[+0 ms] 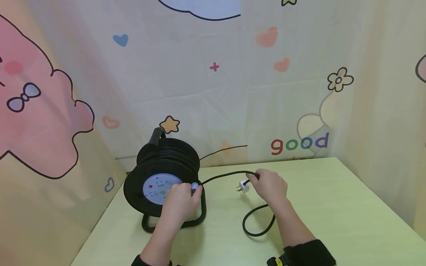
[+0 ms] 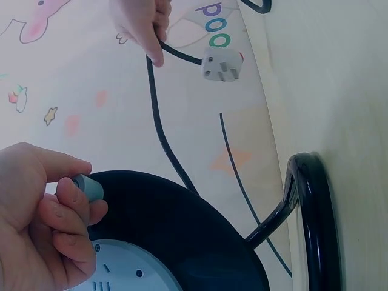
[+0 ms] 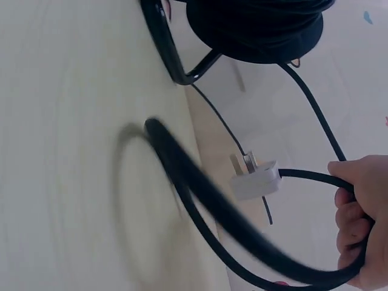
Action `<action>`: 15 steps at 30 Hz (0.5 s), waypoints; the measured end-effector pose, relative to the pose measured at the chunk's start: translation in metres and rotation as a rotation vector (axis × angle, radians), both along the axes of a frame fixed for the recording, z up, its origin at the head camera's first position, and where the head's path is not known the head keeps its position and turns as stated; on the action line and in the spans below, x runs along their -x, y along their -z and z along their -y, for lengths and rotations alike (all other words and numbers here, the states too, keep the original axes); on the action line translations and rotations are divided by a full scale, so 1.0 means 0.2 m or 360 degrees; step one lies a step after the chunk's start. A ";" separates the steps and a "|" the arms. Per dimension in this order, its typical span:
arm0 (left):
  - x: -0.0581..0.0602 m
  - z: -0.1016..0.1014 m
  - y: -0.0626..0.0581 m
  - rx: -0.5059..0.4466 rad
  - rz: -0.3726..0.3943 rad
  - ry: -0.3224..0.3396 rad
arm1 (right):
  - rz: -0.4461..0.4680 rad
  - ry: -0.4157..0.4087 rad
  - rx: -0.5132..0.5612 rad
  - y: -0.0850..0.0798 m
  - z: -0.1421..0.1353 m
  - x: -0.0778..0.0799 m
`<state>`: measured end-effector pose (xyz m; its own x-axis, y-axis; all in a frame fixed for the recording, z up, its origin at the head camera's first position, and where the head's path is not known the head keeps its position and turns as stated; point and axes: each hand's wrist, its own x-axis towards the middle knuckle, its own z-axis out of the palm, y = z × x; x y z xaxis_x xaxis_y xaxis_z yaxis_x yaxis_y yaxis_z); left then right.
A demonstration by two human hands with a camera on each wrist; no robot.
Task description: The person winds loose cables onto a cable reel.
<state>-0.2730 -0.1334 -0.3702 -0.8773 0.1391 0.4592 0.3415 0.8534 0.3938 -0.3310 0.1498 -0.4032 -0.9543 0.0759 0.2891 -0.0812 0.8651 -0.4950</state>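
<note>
A black cable reel (image 1: 134,194) with a pale blue socket panel (image 1: 154,188) stands on its tubular frame, black cable wound round its drum. My left hand (image 1: 181,201) grips the small blue-grey crank knob (image 2: 92,188) at the reel's front rim, fingers curled about it. To the right, my right hand (image 1: 271,186) holds the loose black cable (image 1: 229,173), which runs taut-looking from the reel into the fist. Beside that hand a white plug (image 1: 244,186) dangles, its metal pins showing. Below the fist, a loop of the cable hangs over the table.
The pale green table (image 1: 332,207) carries the reel at its left. Behind it hangs a printed curtain (image 1: 216,103) close to the table's back edge. A thin dark line (image 1: 223,149) crosses the curtain behind the reel.
</note>
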 end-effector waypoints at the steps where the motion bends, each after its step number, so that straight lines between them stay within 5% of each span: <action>1: 0.00 0.00 0.00 0.0000 -0.0001 0.0000 | -0.0019 0.0009 0.0023 -0.01 -0.01 0.00; 8: 0.00 0.00 0.01 -0.0014 0.0007 -0.0002 | -0.0414 0.0179 -0.0130 -0.01 -0.13 0.00; 15: 0.00 0.00 0.00 0.0027 0.0048 -0.0020 | -0.0405 0.0276 -0.0168 -0.01 -0.32 -0.01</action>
<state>-0.2723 -0.1332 -0.3708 -0.8925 0.1352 0.4303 0.3186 0.8643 0.3893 -0.3295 0.2137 -0.4018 -0.8258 0.1876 0.5318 -0.0380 0.9224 -0.3843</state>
